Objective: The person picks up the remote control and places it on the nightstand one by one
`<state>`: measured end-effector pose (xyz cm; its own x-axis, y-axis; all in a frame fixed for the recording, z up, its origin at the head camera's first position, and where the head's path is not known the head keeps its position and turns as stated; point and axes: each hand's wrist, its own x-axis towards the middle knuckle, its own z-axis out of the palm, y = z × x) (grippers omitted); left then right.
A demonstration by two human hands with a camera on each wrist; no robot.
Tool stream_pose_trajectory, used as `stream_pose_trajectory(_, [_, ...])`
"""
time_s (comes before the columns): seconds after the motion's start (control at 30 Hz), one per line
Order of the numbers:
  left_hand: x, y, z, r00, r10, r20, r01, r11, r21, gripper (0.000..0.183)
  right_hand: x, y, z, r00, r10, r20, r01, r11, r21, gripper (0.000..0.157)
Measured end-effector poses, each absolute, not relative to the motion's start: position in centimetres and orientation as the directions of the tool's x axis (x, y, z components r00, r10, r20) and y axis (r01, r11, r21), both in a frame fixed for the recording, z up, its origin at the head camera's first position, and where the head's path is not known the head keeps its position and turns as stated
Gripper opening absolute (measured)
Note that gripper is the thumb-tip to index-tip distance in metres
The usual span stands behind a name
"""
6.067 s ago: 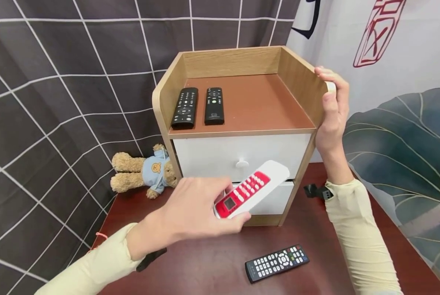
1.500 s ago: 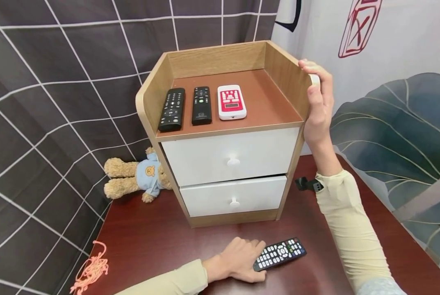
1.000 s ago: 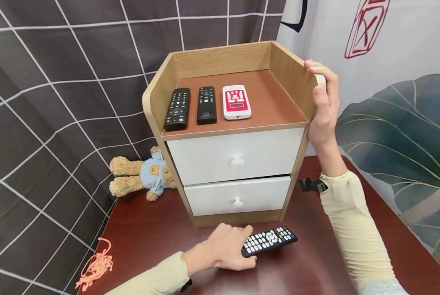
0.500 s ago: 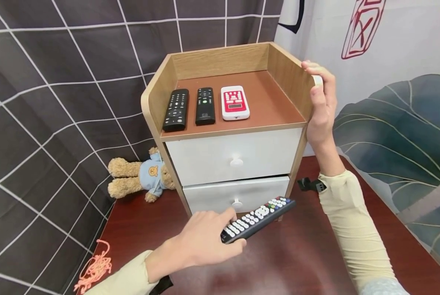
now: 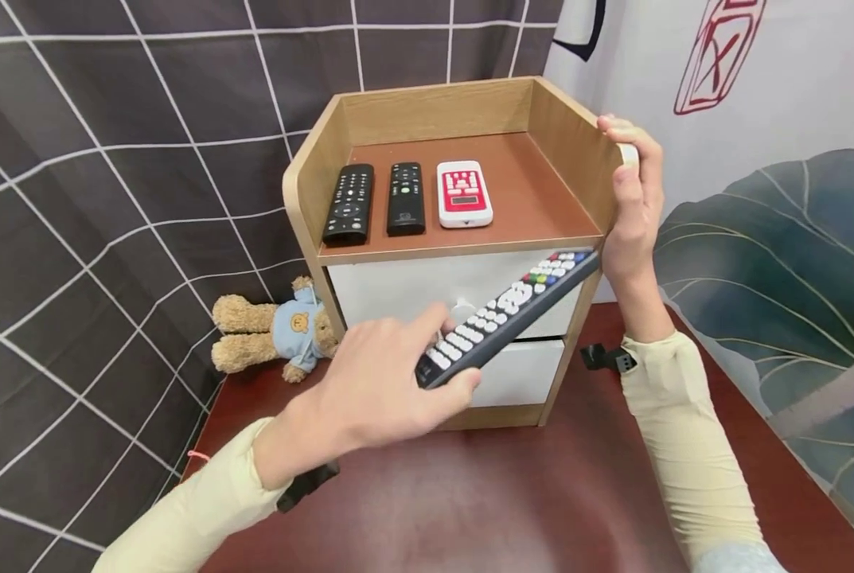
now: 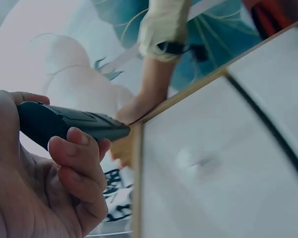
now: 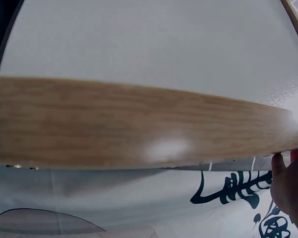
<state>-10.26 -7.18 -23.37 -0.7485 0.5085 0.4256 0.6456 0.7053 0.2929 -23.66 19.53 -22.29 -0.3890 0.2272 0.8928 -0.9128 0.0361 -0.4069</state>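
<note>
A black remote control with white buttons is pinched between the thumb and fingers of my left hand. It is raised in front of the cabinet's upper drawer, its far end tilted up to the right. In the left wrist view the remote shows from its side and underside. My right hand grips the right side wall of the wooden cabinet near its front corner. On the cabinet's brown top lie two black remotes, a left one and a middle one, and a white-and-red remote.
A teddy bear in a blue top lies on the dark red table, left of the cabinet. The lower drawer is partly hidden behind my left hand. A grid-patterned dark curtain hangs behind and to the left.
My left hand has picked the black remote with white buttons up off the table and raised it toward the cabinet. Earlier, the white-and-red remote went from that hand onto the top. The right hand keeps its grip.
</note>
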Motion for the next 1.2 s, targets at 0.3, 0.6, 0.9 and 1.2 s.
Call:
stream_pose_trajectory(0.3, [-12.4, -3.2, -18.0, -0.79, 0.387, 0.475, 0.524, 0.829, 0.195, 0.038, -23.1, 20.6, -21.9, -0.386, 0.237, 0.892, -0.907, 0.077, -0.413, 0.03])
stream_pose_trajectory(0.6, [-14.6, 1.6, -15.7, -0.846, 0.401, 0.352, 0.417, 0.908, -0.031, 0.041, -24.0, 20.3, -22.6, -0.376, 0.223, 0.9, -0.913, 0.079, -0.401, 0.031])
stream_pose_trajectory(0.9, [-14.9, 4.7, -15.7, -0.842, 0.406, 0.356, 0.388, 0.913, -0.124, 0.048, -23.6, 19.8, -22.7, -0.368, 0.244, 0.897, -0.917, 0.065, -0.394, 0.032])
stream_pose_trajectory(1.2, [-15.7, 6.4, -15.3, -0.866, 0.424, 0.265, 0.373, 0.901, -0.222, 0.076, -23.6, 19.1, -22.4, -0.375, 0.254, 0.891, -0.921, 0.009, -0.39, 0.03])
